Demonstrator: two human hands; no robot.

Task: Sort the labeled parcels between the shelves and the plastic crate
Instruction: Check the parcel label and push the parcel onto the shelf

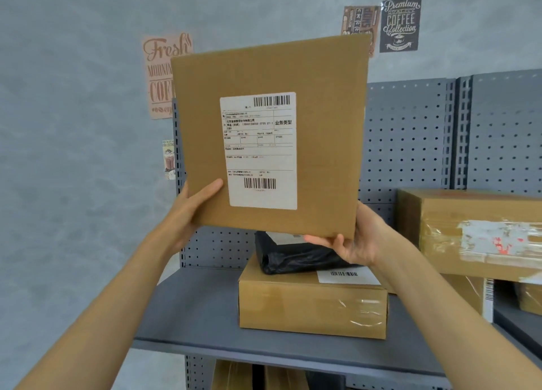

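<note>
A flat cardboard parcel [269, 134] is held upright in the air above the grey shelf [187, 310], its broad labeled face toward the camera, longer side roughly vertical and tilted a little to the right. The left hand [193, 210] clamps its lower left edge, thumb on the front. The right hand [360, 240] supports the lower right corner, fingers [322, 240] curled under; their grip behind is probably closed. Below lie a black bag [296, 257] on a taped box [311, 304].

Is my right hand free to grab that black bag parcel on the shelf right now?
Probably not: the right hand and left hand both hold the labeled cardboard parcel. The black bag parcel lies unobstructed just below.
</note>
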